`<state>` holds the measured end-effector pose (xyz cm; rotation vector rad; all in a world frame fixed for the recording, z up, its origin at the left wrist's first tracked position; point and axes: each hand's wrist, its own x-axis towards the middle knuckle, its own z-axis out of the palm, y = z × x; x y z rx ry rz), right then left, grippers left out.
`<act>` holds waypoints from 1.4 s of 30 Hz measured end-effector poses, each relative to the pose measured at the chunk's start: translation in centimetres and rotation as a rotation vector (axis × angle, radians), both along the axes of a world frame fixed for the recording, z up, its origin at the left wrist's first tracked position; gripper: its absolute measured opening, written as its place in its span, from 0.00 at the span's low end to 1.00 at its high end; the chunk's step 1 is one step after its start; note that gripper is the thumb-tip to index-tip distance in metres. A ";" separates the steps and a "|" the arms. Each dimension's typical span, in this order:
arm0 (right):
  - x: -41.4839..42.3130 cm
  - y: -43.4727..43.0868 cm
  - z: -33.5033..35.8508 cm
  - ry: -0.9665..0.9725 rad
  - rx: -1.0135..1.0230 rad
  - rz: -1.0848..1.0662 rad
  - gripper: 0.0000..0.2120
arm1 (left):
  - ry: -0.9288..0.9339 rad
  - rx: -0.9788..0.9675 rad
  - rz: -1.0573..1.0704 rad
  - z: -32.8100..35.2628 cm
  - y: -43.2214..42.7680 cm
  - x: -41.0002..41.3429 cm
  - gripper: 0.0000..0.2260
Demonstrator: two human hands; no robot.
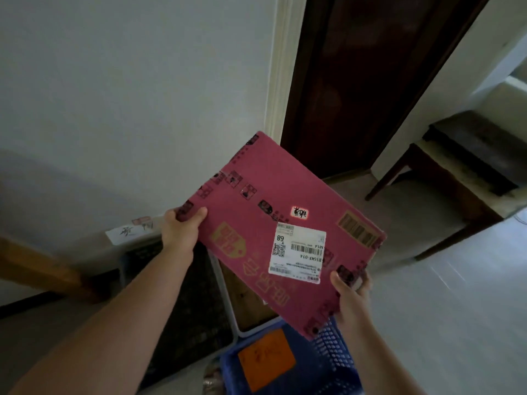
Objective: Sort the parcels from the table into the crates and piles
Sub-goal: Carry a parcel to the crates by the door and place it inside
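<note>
Flat red carton (285, 201): gold print, dark stamps along its edges, white shipping label (298, 253) on its face. It was held tilted in the air, the left hand (179, 229) and right hand (352, 292) gripping opposite corners. Below it stood a blue perforated crate (336, 352) holding an orange packet (265, 360).

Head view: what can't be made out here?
White crate contents: mostly hidden by the red parcel, head view.
Shipping label small print: too small, upside down.
Orange sheet writing in the blue crate: blurred.
Right hand fingers: behind the parcel.
</note>
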<state>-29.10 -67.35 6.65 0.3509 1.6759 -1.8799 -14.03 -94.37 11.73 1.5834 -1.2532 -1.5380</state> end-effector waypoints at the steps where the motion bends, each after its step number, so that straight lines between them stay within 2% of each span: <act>1: -0.4 -0.3 -1.1 -0.017 0.010 0.026 0.39 | -0.001 -0.005 -0.007 -1.1 -0.9 -0.9 0.19; 4: -1.6 -2.0 -5.1 -0.049 0.079 0.085 0.43 | -0.028 -0.035 -0.093 -5.1 -4.1 -3.7 0.15; 11: 0.0 -7.2 -18.2 -0.290 0.259 0.017 0.35 | -0.198 -0.045 -0.296 -17.7 -11.1 -9.7 0.12; 14: 1.4 -9.0 -24.3 -0.358 0.329 -0.033 0.34 | -0.244 -0.032 -0.354 -23.8 -12.9 -11.6 0.15; 18: 2.2 -10.6 -30.8 -0.431 0.441 -0.052 0.40 | -0.275 0.028 -0.382 -31.4 -14.2 -12.7 0.18; 25: 2.6 -11.9 -37.7 -0.433 0.550 -0.017 0.41 | -0.338 0.079 -0.419 -41.1 -15.4 -10.9 0.20; 30: 3.6 -13.3 -39.6 -0.427 0.657 0.005 0.44 | -0.470 -0.017 -0.481 -44.4 -15.4 -9.7 0.27; 33: 3.9 -14.0 -40.2 -0.450 0.713 0.023 0.43 | -0.481 -0.039 -0.472 -45.0 -15.4 -9.4 0.29; 36: 3.1 -13.7 -40.1 -0.533 0.683 0.071 0.43 | -0.515 -0.026 -0.494 -44.2 -14.7 -9.3 0.32; 38: 2.5 -13.2 -39.2 -0.604 0.653 0.131 0.37 | -0.524 -0.012 -0.527 -43.1 -13.7 -9.1 0.33; 41: 2.1 -12.6 -35.7 -0.624 0.645 0.216 0.18 | -0.506 0.006 -0.566 -40.2 -11.6 -8.3 0.33; 42: 2.1 -12.4 -34.3 -0.613 0.633 0.209 0.16 | -0.501 0.001 -0.578 -38.9 -10.8 -7.9 0.32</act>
